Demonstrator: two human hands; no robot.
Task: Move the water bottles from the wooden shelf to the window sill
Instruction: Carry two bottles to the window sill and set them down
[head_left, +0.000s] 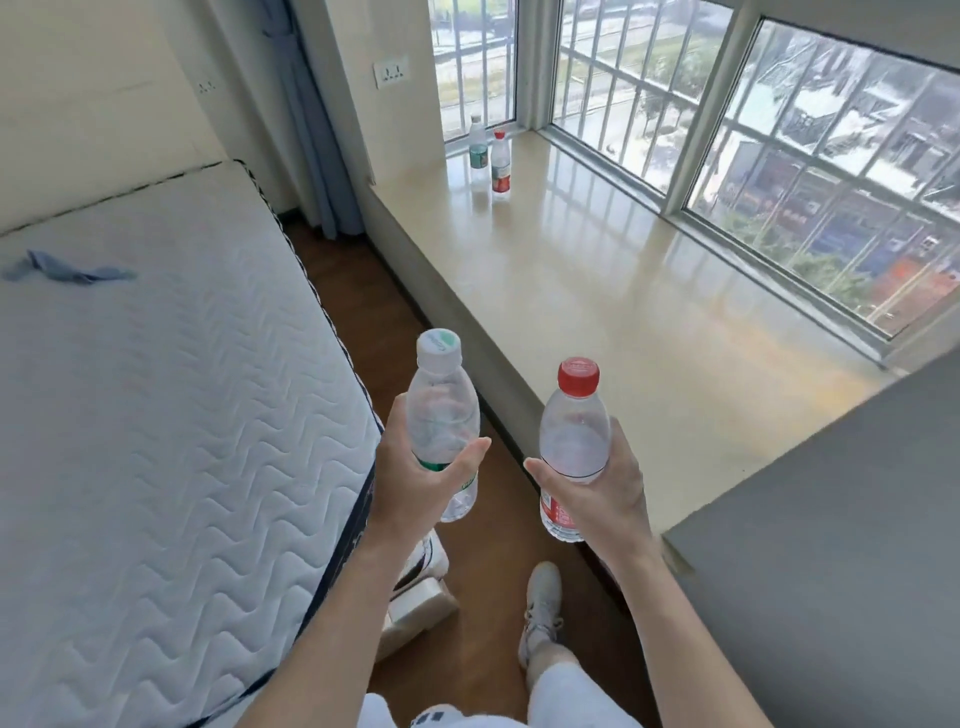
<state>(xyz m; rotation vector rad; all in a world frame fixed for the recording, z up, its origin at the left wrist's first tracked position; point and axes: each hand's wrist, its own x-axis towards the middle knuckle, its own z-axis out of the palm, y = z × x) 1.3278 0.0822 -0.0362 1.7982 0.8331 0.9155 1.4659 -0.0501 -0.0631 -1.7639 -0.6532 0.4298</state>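
Carrying stage: green-labelled bottle (441, 421) clasped in left hand (415, 483), red-capped bottle (574, 436) clasped in right hand (597, 493), both upright over the floor (358, 280) just beside the window sill (597, 291) | Technique: seat each base flat near the standing pair (501, 161) at the sill's far end, then loosen the fingers | Writing: cap print and labels are too blurred to read.

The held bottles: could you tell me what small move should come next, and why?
Probably step forward and stand both on the window sill; the left hand grips the green-labelled bottle, the right hand the red-capped bottle, neither set down.
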